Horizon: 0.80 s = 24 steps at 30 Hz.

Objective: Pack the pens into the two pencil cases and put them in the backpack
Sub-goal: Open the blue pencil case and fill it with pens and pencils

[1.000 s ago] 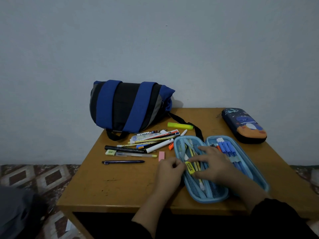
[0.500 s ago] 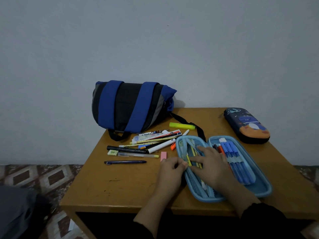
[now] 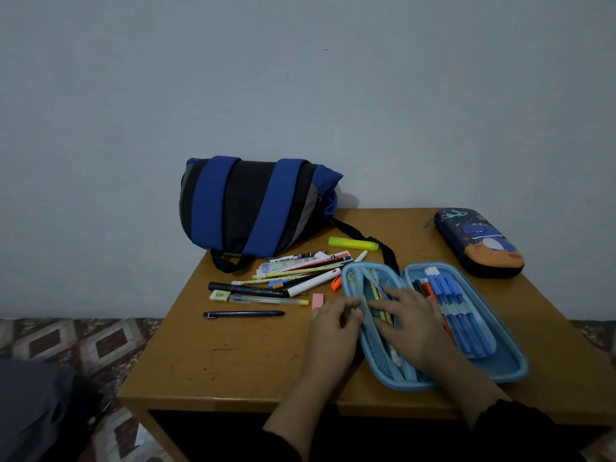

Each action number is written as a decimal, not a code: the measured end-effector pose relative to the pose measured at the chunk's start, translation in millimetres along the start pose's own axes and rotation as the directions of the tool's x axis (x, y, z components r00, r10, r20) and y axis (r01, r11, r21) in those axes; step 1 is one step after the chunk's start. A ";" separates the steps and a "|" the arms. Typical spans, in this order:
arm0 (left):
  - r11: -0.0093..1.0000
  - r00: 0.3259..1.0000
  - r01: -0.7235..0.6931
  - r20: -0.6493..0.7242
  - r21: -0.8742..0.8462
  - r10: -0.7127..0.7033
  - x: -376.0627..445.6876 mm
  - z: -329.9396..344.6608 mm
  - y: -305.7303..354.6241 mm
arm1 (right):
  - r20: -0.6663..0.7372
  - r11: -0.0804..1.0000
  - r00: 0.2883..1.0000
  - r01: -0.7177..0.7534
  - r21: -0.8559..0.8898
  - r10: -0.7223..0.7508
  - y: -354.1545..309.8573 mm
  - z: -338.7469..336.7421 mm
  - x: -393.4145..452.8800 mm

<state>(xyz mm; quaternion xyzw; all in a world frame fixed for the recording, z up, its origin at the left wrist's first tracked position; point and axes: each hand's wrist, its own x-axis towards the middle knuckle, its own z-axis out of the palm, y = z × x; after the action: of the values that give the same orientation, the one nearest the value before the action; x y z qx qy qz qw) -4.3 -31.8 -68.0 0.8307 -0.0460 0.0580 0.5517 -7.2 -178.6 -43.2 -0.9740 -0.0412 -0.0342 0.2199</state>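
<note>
Wooden tabletop (image 3: 233, 358) against a plain wall; bare wood along the front-left edge. Open light-blue pencil case (image 3: 510, 368), mesh-lined, lies front-right. Left hand (image 3: 333, 331) pinches its near rim, fingers curled. Right hand (image 3: 413, 325) rests flat on the mesh half, fingers straight. Loose pens (image 3: 300, 271) lie just before the backpack (image 3: 246, 208); closed dark case (image 3: 480, 241) sits rear-right.
</note>
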 end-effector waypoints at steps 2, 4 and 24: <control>1.000 1.000 0.005 -0.008 0.030 -0.004 -0.6 -0.7 1.9 | -0.028 0.997 1.000 -0.002 0.081 0.004 0.4 -0.5 -0.8; 0.999 1.000 -0.007 -0.010 0.049 0.007 -1.3 -1.8 3.4 | -0.044 0.990 0.999 -0.017 0.137 0.023 0.5 -1.3 -0.9; 0.986 0.999 -0.045 -0.014 0.158 0.048 -4.6 -3.2 8.2 | 0.071 0.980 0.997 -0.036 0.194 0.022 -1.5 -4.0 -4.0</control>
<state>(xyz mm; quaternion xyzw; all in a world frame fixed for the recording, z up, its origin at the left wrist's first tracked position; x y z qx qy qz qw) -10.1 -32.0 -60.0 0.8698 -0.0557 0.0817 0.4833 -11.5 -179.3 -39.3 -0.9489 -0.0375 0.0066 0.3133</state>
